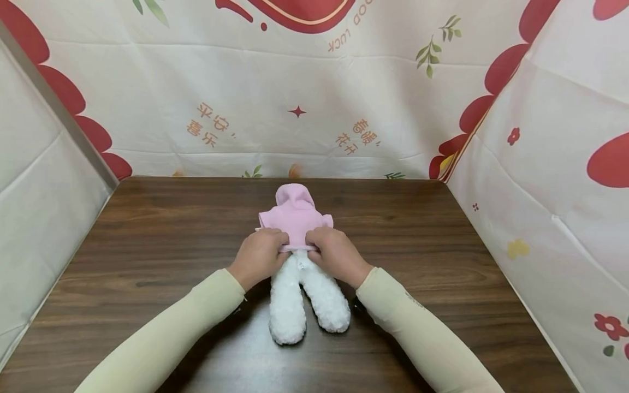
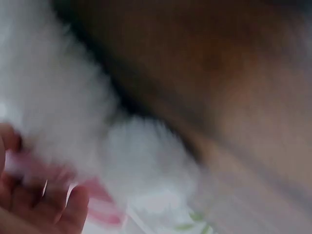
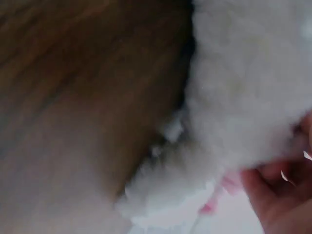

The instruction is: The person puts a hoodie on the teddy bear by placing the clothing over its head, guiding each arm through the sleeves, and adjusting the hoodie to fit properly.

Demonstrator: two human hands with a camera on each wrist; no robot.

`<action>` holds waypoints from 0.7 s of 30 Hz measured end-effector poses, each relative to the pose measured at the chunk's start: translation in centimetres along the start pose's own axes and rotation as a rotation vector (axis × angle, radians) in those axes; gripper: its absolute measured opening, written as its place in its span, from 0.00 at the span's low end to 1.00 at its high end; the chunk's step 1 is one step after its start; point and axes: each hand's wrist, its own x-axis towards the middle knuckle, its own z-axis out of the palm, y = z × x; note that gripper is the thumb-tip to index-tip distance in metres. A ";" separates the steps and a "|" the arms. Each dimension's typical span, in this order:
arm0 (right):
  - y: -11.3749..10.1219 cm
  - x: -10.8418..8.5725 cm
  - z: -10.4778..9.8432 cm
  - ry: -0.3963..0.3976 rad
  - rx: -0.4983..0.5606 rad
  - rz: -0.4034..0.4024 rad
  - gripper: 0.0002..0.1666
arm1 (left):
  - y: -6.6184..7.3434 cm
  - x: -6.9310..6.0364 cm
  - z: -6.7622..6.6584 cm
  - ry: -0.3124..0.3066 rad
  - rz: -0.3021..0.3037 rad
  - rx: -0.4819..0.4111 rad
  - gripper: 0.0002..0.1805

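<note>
A white fluffy plush toy point(image 1: 287, 305) lies on the table with its two legs pointing toward me. A small pink hoodie point(image 1: 297, 218) covers its upper part, with the hood at the far end. My left hand point(image 1: 260, 254) pinches the hoodie's hem on the left side, thumb on top. On the right side my right hand point(image 1: 339, 254) grips the same hem. In the left wrist view, white fur point(image 2: 53, 83) is blurred beside my curled fingers point(image 2: 75, 207). The right wrist view has the fur point(image 3: 239, 83) close to my right fingers point(image 3: 261, 192). The toy's head cannot be made out.
The dark brown wooden table point(image 1: 162, 234) extends around the toy. A white printed cloth point(image 1: 275, 82) with red and green patterns hangs behind it, and similar cloth walls point(image 1: 555, 180) stand at the left and right edges.
</note>
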 end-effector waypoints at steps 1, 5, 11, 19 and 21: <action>0.1 -0.2 -0.3 -0.029 0.017 0.014 0.12 | -0.2 -0.1 -0.3 -0.036 -0.002 -0.029 0.09; 0.4 -0.8 -1.5 -0.170 0.066 0.038 0.14 | -1.0 -1.1 -1.8 -0.185 0.003 -0.121 0.20; 1.0 -0.8 -1.6 -0.227 0.044 0.009 0.25 | -1.1 -1.8 -1.8 -0.216 -0.027 -0.121 0.32; 1.0 -0.2 -0.3 -0.152 -0.008 -0.010 0.20 | -1.1 -1.1 -0.5 -0.137 -0.049 -0.102 0.17; 0.8 -0.1 -0.2 -0.144 -0.034 -0.011 0.19 | -1.1 -1.0 -0.4 -0.113 -0.038 -0.090 0.17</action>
